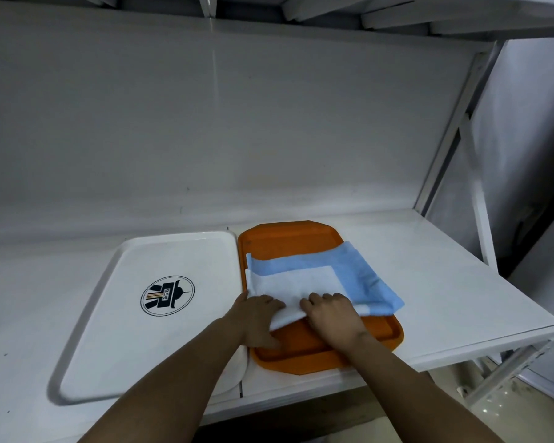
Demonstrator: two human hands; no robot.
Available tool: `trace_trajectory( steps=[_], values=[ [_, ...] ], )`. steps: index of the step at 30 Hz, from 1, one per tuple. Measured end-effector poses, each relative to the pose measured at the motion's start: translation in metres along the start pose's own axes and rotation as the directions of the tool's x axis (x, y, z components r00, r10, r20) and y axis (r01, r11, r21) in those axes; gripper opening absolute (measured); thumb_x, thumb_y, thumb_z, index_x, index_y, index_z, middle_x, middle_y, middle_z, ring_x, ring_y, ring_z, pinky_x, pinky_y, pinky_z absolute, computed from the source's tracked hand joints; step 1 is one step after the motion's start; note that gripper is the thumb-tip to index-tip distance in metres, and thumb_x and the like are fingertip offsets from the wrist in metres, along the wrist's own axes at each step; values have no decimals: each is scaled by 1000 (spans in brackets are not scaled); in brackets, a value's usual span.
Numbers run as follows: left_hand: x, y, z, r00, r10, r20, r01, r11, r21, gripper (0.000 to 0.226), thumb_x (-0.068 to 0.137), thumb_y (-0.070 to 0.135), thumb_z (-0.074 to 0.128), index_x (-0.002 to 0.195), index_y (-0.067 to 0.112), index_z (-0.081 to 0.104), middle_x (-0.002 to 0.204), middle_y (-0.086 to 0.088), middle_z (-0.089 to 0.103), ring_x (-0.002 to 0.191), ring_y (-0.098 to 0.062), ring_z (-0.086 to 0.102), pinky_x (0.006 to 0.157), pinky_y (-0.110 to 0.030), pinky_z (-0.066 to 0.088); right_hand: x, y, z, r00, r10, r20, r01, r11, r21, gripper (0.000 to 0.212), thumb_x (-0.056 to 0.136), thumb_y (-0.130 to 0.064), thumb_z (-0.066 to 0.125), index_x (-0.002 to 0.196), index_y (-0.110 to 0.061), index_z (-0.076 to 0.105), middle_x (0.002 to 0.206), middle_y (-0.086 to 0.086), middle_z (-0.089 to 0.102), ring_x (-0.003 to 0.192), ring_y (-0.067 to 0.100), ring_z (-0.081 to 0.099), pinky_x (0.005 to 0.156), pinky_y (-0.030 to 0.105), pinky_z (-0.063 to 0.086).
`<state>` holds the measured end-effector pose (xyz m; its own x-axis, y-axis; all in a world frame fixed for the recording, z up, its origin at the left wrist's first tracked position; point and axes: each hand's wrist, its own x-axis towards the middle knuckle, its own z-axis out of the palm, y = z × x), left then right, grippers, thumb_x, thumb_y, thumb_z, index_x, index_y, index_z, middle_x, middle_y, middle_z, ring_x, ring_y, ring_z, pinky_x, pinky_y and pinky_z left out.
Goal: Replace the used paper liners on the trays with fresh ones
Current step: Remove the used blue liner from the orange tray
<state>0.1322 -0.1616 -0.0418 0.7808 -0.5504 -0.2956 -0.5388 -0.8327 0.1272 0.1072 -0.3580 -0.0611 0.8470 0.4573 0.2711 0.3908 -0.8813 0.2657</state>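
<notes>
Now both hands on the folded blue-and-white paper liner (304, 279), lying across the orange plastic tray (288, 238) on the white worktop (445, 282). Left hand (256, 318) gripping the liner's near white edge, fingers (269, 303) curled over it, thumb underneath. Right hand (333, 314) likewise, fingers curled onto the same edge. Just beside the orange tray, to its left, a white rectangular tray (115, 330) with a round printed logo (167, 295).

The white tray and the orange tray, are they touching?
Cannot tell. The head view shows the white plastic tray and orange plastic tray side by side, rims very close.
</notes>
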Motion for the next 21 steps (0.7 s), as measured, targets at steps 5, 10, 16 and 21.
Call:
trace_trajectory(
  steps=[5, 10, 16, 21],
  values=[
    [-2, -5, -14, 874, 16, -485, -126, 972, -196, 63, 74, 34, 70, 133, 21, 52, 131, -1, 58, 117, -21, 54, 102, -31, 36, 5, 18, -16, 961, 195, -195, -152, 964, 217, 24, 78, -22, 46, 84, -20, 69, 63, 0, 63, 46, 18, 59, 41, 26, 41],
    [-2, -8, -31, 715, -71, -695, -99, 975, -201, 56, 72, 26, 73, 123, 16, 54, 111, -4, 67, 100, -24, 61, 92, -36, 43, 12, 36, -35, 915, 381, -129, -189, 690, 699, 35, 89, -22, 40, 114, -32, 62, 102, 5, 70, 89, 17, 63, 81, 28, 48],
    [-9, -31, -48, 566, -194, -802, 178, 978, -111, 9, 70, 22, 61, 66, 14, 62, 49, -6, 60, 42, -29, 58, 53, -25, 31, 20, 36, -70, 927, 246, -282, -71, 856, 513, 34, 87, -29, 37, 99, -17, 67, 97, -1, 68, 90, 19, 62, 76, 32, 43],
    [-22, -37, -66, 456, -202, -867, 258, 962, -88, 11, 73, 16, 74, 71, 14, 63, 57, -1, 60, 48, -24, 57, 54, -28, 34, 29, 34, -70, 933, 215, -290, -193, 976, 102, 7, 73, -20, 65, 78, -18, 69, 84, 5, 60, 55, 24, 59, 43, 23, 34]
  ],
)
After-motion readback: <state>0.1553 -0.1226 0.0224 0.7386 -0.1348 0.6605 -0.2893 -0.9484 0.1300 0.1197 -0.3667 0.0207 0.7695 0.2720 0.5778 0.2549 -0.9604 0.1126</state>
